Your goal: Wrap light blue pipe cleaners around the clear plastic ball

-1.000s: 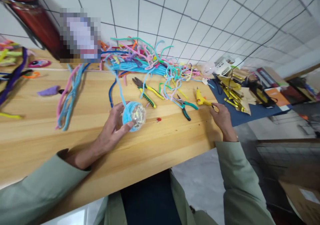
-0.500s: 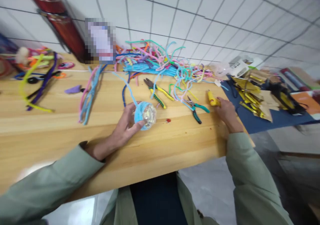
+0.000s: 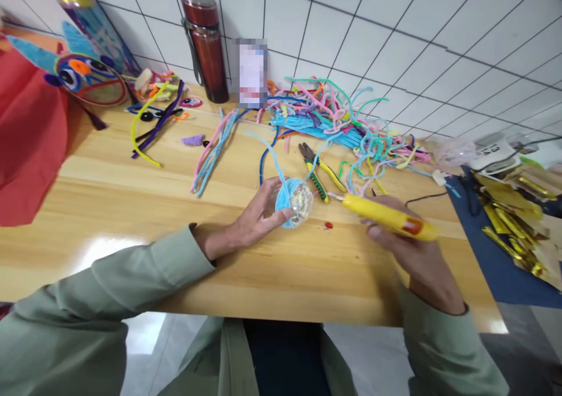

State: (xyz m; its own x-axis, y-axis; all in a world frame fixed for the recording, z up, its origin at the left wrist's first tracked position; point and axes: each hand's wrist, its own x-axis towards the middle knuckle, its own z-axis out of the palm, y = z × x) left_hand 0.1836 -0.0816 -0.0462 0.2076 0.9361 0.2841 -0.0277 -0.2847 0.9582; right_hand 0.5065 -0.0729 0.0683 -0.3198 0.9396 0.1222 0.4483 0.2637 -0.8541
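Observation:
My left hand is closed round a clear round piece wrapped in light blue pipe cleaner, one loose end of which sticks up. My right hand grips a yellow glue gun, its metal nozzle pointing left towards the wrapped piece without touching it. Yellow-and-green pliers lie just behind, between the two. On the wooden table, a small red blob sits right of the wrapped piece. The second pliers are mostly hidden behind the gun and my right hand.
Tangled pipe cleaners lie along the tiled wall. A red thermos and a blurred-out phone-like object stand left of them. At far left are a tall can and a decorated mask-like craft; gold foil lies right.
My right hand has lifted the yellow glue gun and brought it left towards the wrapped piece. The view has turned left, showing the can and red cloth. My left hand keeps its hold.

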